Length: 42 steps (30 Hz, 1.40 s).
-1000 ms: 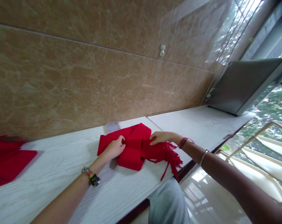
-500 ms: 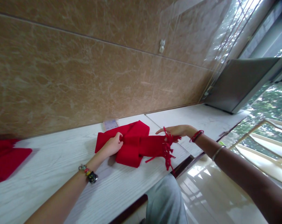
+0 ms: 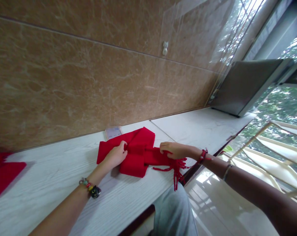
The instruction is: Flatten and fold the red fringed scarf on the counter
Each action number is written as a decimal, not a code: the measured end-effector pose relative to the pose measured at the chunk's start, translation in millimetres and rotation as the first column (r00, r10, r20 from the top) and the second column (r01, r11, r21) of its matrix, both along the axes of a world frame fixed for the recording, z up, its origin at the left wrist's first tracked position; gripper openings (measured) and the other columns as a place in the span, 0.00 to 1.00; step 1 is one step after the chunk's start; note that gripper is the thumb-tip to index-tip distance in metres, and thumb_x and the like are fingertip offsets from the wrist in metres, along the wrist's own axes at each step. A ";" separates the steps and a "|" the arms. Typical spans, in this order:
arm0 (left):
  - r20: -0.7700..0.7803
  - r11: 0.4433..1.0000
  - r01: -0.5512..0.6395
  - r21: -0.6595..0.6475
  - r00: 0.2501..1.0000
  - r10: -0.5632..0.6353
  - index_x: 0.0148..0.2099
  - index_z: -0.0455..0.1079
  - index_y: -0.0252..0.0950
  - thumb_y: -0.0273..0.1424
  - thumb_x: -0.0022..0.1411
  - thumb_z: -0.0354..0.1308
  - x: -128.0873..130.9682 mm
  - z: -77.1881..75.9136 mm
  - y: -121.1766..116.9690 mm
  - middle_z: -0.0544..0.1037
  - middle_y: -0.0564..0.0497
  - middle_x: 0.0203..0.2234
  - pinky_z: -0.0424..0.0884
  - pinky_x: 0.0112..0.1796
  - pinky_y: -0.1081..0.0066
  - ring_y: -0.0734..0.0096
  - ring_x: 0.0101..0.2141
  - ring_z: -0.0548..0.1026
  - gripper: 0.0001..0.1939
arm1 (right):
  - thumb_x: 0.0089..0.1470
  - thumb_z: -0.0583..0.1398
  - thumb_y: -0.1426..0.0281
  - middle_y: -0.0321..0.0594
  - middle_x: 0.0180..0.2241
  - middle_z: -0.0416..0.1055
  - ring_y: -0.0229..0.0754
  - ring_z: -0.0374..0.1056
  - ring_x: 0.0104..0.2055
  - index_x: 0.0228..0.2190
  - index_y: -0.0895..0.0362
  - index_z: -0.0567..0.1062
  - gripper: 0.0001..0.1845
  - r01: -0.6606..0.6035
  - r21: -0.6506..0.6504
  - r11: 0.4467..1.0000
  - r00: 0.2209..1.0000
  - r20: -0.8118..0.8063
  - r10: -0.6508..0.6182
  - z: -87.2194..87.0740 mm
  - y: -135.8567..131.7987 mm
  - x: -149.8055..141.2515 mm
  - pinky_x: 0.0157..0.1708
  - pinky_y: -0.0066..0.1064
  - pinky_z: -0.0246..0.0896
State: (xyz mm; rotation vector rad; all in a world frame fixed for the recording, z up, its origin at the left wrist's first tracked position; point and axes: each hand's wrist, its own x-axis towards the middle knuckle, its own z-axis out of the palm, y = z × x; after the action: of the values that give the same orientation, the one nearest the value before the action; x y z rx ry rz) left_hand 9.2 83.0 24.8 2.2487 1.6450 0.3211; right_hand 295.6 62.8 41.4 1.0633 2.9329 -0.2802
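A red scarf (image 3: 136, 160) with a fringed end lies folded and looped over itself on the white wood-grain counter (image 3: 64, 170). My left hand (image 3: 117, 154) grips the scarf at its folded left part, fingers curled into the cloth. Over the fringed tail on the right, my right hand (image 3: 174, 150) rests with its fingers bent down onto the fabric, closed on it near the tassels. The fringe (image 3: 178, 168) hangs toward the counter's front edge. The undersides of both hands are hidden.
Another red cloth (image 3: 6, 173) lies at the far left. A small printed card (image 3: 113, 132) sits behind the scarf by the marble wall (image 3: 89, 82). A grey box-like appliance (image 3: 246, 85) stands at the counter's far right end, and a cream rack (image 3: 273, 154) beyond the front edge.
My right hand has come from under the fringe to on top of the tail, its fingers now curled. The fringe has dropped lower. My left hand keeps its grip.
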 end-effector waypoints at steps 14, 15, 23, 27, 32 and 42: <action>-0.107 0.998 0.034 0.060 0.994 -0.028 0.51 0.53 0.34 0.33 0.59 0.45 2.3 -4.5 -2.9 0.73 0.39 0.38 0.64 0.34 0.67 0.58 0.38 0.73 0.18 | 0.42 0.53 0.80 0.41 0.35 0.67 0.40 0.61 0.39 0.32 0.58 0.71 0.14 -0.128 0.001 0.992 0.978 -0.166 0.126 6.5 -35.8 -21.9 0.42 0.31 0.56; -0.115 0.997 0.037 0.061 0.993 -0.030 0.51 0.53 0.34 0.33 0.59 0.44 2.1 -4.5 -3.1 0.73 0.39 0.38 0.65 0.35 0.67 0.59 0.38 0.73 0.18 | 0.42 0.53 0.80 0.41 0.35 0.67 0.40 0.61 0.39 0.33 0.58 0.71 0.14 -0.136 -0.001 0.991 0.981 -0.138 0.134 2.9 -38.8 -25.4 0.42 0.31 0.56; -0.124 0.999 0.015 0.034 0.992 -0.011 0.51 0.54 0.35 0.33 0.59 0.45 1.7 -6.4 0.9 0.74 0.44 0.34 0.66 0.33 0.68 0.62 0.36 0.73 0.18 | 0.39 0.55 0.81 0.37 0.24 0.71 0.33 0.62 0.24 0.28 0.60 0.75 0.13 0.144 -0.278 0.950 0.957 0.282 -0.063 31.7 -38.9 48.8 0.27 0.25 0.56; -0.125 0.999 0.026 0.039 0.992 -0.021 0.52 0.53 0.34 0.32 0.59 0.45 2.2 -5.7 -0.5 0.74 0.43 0.34 0.66 0.34 0.68 0.61 0.36 0.73 0.19 | 0.41 0.55 0.82 0.37 0.25 0.70 0.34 0.63 0.26 0.29 0.60 0.77 0.14 0.161 -0.250 0.955 0.957 0.277 -0.089 54.8 -31.0 40.9 0.28 0.25 0.57; -0.126 0.999 0.037 0.032 0.991 -0.033 0.54 0.53 0.33 0.32 0.59 0.45 2.3 0.7 -4.7 0.73 0.42 0.37 0.65 0.35 0.69 0.62 0.37 0.73 0.21 | 0.42 0.49 0.86 0.39 0.30 0.64 0.33 0.60 0.30 0.34 0.58 0.75 0.23 -0.038 -0.142 0.989 0.997 0.063 0.047 72.5 -7.9 11.7 0.32 0.25 0.57; -0.064 0.983 0.174 -0.066 0.982 -0.178 0.53 0.61 0.33 0.30 0.54 0.51 -6.9 19.7 -7.6 0.75 0.47 0.37 0.64 0.36 0.74 0.67 0.37 0.72 0.23 | 0.50 0.56 0.72 0.48 0.42 0.67 0.44 0.63 0.42 0.42 0.62 0.69 0.15 0.169 -0.111 0.979 0.980 -0.089 -0.179 23.8 17.8 -37.0 0.44 0.33 0.55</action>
State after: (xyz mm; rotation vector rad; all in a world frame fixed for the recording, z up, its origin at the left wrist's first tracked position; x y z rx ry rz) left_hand 2.3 75.4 44.5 2.3632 1.4538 0.1481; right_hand 258.6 80.6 65.2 1.3292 2.8743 -0.4939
